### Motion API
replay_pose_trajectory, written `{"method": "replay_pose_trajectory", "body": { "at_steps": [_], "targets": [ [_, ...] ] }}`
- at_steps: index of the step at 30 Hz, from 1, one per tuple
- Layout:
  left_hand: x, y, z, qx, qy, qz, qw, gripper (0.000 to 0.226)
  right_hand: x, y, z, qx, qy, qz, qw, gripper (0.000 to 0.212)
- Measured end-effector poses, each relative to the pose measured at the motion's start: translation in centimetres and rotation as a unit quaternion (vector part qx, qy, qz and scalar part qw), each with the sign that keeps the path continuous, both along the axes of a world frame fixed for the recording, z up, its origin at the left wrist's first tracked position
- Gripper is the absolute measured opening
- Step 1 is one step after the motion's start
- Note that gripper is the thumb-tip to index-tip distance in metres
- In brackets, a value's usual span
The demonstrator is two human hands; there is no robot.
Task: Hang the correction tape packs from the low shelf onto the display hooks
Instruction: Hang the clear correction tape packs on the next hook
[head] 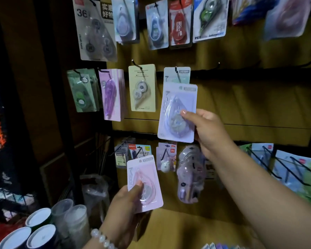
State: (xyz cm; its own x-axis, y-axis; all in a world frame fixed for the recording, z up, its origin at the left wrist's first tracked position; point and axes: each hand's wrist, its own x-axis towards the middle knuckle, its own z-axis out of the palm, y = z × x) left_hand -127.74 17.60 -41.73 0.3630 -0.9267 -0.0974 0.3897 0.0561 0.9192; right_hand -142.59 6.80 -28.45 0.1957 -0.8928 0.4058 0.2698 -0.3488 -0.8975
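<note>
A: Progress check. Where does the hanging stand?

B: Midway, by my read. The right hand (207, 131) grips a lavender pack (177, 113) by its lower right edge, thumb on the blister, and holds it up just below a middle-row hook (177, 73). A mint pack (177, 74) already hangs on that hook. The lavender one's top overlaps it but is not threaded on yet.

A: And the other hand?

B: The left hand (125, 200) is closed on a pink pack (144, 184), held low in front of the bottom row, thumb across the clear bubble. Waiting its turn, I judge.

A: What's left?

B: Both held packs need hooking. Whether more remain on the low shelf I cannot tell; a few pastel edges (221, 246) show at the bottom of the view, too small to identify.

A: The packs themselves?

B: Flat pastel card backing, same brand strip across the top, with a clear teardrop blister over the dispenser. Light and stiff, likely easy to handle. The hang hole is blurred, so lining it up on the hook tip looks like the fiddly part.
</note>
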Motion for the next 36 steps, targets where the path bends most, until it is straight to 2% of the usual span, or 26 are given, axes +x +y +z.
{"method": "replay_pose_trajectory", "body": {
  "at_steps": [3,7,14,22,31,36],
  "targets": [
    [-0.1,0.1,0.3,0.001,-0.004,-0.001,1.000,0.017,0.2,-0.6,2.9,-0.039,0.003,-0.018,0.999,0.006],
    [-0.1,0.2,0.5,0.005,0.002,0.002,1.000,0.017,0.8,-1.2,5.0,-0.044,0.007,-0.035,0.998,0.007],
    [0.1,0.3,0.4,0.013,0.022,0.010,1.000,0.019,1.5,-2.0,4.8,-0.029,0.036,-0.046,0.998,0.007],
    [-0.2,0.8,0.2,0.022,0.039,0.010,0.999,0.014,2.1,-3.3,4.7,-0.009,0.022,-0.086,0.996,0.014],
    [0.1,0.5,-0.3,0.024,0.040,-0.003,0.999,0.018,3.2,-6.1,5.1,0.010,0.079,-0.159,0.984,0.024],
    [0.3,0.5,-0.1,0.026,0.043,-0.008,0.999,0.018,3.0,-6.1,3.0,0.024,0.147,-0.162,0.975,0.035]
  ]
}}
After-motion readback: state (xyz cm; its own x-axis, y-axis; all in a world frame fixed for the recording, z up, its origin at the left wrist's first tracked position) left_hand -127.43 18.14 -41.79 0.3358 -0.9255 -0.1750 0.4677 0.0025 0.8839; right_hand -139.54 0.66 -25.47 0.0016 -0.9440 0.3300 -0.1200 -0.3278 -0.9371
